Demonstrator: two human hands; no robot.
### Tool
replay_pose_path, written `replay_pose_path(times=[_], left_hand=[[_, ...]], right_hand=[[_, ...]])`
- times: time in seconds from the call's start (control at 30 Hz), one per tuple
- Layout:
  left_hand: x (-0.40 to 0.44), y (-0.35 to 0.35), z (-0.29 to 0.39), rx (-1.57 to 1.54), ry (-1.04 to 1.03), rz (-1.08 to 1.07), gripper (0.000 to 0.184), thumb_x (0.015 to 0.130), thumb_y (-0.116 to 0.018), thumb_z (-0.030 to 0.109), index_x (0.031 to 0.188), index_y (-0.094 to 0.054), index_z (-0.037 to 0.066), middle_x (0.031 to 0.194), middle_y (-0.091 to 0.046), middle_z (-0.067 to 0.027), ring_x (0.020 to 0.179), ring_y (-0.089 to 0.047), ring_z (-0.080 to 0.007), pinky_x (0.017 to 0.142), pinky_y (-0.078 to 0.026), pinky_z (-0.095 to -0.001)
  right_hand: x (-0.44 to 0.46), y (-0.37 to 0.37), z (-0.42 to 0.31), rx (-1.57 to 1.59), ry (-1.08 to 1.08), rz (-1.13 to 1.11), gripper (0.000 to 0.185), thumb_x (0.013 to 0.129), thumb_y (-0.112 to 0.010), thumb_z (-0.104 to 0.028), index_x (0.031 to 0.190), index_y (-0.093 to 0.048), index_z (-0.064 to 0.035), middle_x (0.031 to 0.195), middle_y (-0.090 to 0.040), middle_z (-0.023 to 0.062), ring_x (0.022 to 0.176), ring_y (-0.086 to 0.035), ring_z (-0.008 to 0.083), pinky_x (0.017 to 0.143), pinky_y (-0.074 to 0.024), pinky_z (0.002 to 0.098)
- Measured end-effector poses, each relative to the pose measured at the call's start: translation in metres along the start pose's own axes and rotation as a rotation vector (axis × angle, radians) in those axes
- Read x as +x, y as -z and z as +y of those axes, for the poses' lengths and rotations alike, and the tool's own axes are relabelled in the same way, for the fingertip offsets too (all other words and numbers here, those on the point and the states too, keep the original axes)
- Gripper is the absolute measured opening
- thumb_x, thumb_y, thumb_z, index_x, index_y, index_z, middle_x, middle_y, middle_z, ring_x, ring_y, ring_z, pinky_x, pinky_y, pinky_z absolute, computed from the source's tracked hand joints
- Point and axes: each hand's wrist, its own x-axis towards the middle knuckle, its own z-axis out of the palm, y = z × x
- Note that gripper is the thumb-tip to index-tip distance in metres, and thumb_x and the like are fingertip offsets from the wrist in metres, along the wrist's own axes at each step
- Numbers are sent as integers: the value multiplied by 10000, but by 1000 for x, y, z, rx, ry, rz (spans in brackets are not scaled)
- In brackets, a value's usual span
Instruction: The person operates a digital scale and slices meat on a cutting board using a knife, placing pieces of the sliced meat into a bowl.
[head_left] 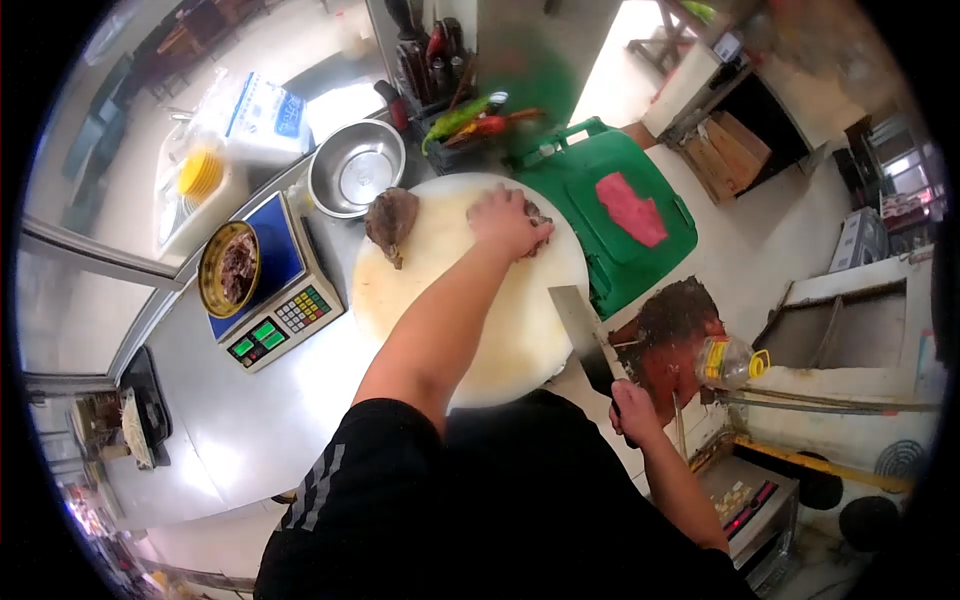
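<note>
On a round white cutting board (400, 310), my left hand (505, 222) is over a piece of dark cooked meat (540, 214), its fingers curled around it. Much of that piece is hidden beneath the palm and fingers. Another piece of dark meat (391, 220), tapering to a narrow end, lies at the board's upper left. My right hand (637, 411) is closed around the black handle of a cleaver (580, 330). The blade points up and left, near the board's right edge and apart from the meat.
Left of the board stands a digital scale (290, 318) bearing a bowl of meat pieces (238, 270). A steel bowl (350, 150) sits behind. To the right are a green lidded bin (640, 262) with a pink cloth (632, 208) on it and a plastic bottle (728, 362).
</note>
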Motion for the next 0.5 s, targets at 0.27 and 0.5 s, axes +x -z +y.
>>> replay_pose_path(times=[0.27, 0.5], left_hand=[[-33, 7, -46, -1, -298, -76, 854, 712, -713, 647, 1372, -526, 138, 1430, -449, -177, 1308, -437, -404, 1079, -411, -482], [-134, 4, -78, 216, -88, 61, 922, 674, -755, 666, 1333, -524, 63, 1403, -444, -276, 1323, -413, -432, 1097, -331, -528]], right_hand=[[-5, 6, 7, 38, 33, 53, 372, 1054, -459, -368, 827, -511, -79, 527, -470, 13, 412, -434, 119, 406, -362, 293], [17, -9, -14, -212, 68, 12, 425, 1007, -531, -391, 863, -583, 5, 670, -605, 118, 606, -575, 222, 597, -461, 383]])
